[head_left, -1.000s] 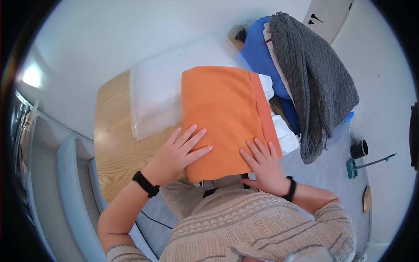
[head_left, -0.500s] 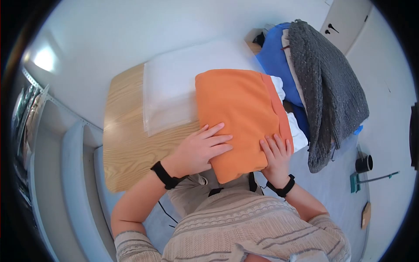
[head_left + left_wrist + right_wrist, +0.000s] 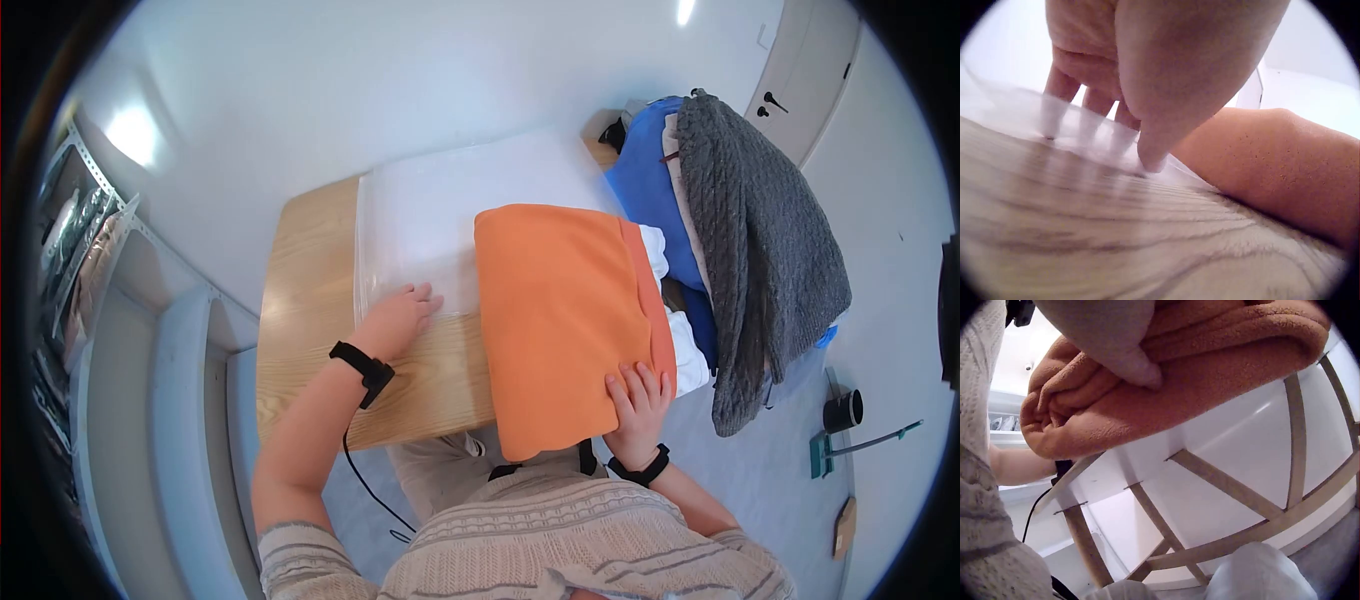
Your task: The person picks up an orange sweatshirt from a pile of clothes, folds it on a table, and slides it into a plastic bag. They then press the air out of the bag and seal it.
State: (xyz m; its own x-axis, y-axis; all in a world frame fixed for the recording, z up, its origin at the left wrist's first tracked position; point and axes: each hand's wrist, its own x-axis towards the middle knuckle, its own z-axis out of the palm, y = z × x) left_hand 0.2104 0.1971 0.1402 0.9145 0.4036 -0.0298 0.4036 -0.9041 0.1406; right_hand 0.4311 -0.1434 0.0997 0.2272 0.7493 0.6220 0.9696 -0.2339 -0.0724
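Observation:
A folded orange fleece garment (image 3: 560, 330) lies on the front right of the table and overhangs its edge. My right hand (image 3: 640, 405) grips its near right corner, fingers on top; in the right wrist view the thumb (image 3: 1144, 375) presses the fleecy underside. To the left, a stack of clear plastic bags (image 3: 430, 220) spreads flat, partly under the garment. My left hand (image 3: 400, 320) is at the stack's front edge. In the left wrist view the thumb and fingers pinch the raised film (image 3: 1094, 122), with the fingers showing through it.
White cloth (image 3: 688, 350) pokes out right of the garment. Beyond it stands a tall heap of clothes with a dark grey knit (image 3: 760, 240) and blue fabric (image 3: 650, 190). Shelves (image 3: 180, 380) stand left of the wooden table (image 3: 300, 300). A dark bin (image 3: 843, 410) and green dustpan (image 3: 821, 455) are right.
My left hand has left the orange garment and moved left onto the plastic bags' front edge. My right hand stays at the garment's near right corner, its thumb now tucked beneath. The head view has shifted.

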